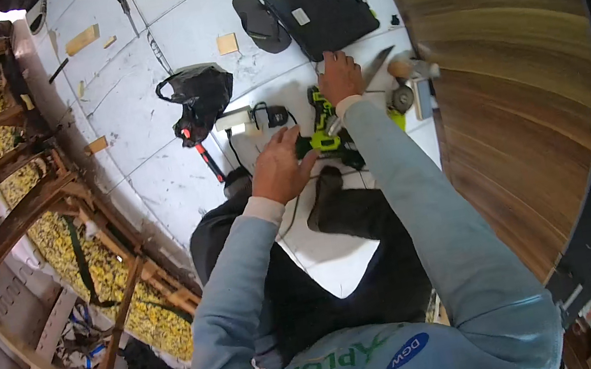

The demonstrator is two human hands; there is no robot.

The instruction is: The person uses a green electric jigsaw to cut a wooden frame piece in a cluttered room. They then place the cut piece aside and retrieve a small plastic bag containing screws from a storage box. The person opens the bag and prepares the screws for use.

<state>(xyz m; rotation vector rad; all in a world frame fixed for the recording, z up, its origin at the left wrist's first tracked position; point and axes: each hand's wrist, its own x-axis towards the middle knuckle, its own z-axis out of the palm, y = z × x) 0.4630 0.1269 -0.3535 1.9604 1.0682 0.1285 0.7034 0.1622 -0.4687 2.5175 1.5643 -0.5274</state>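
Observation:
A green and black cordless drill (323, 126) lies on the white tiled floor (140, 109) in front of me. My right hand (339, 75) reaches down past the drill's far end, fingers curled, resting on or just above it. My left hand (278, 167) hovers with fingers spread beside the drill's near end, close to its black grip. Whether either hand truly grips the drill is unclear. My dark-trousered legs are below both hands.
A black tool case (321, 4) and a dark sandal (260, 21) lie farther off. A black bag (201, 94), a red-handled tool (207, 159) and a white charger block (235, 119) sit left. An angle grinder (405, 90) and wood panel (512, 67) are right; a wooden sofa frame (38, 206) left.

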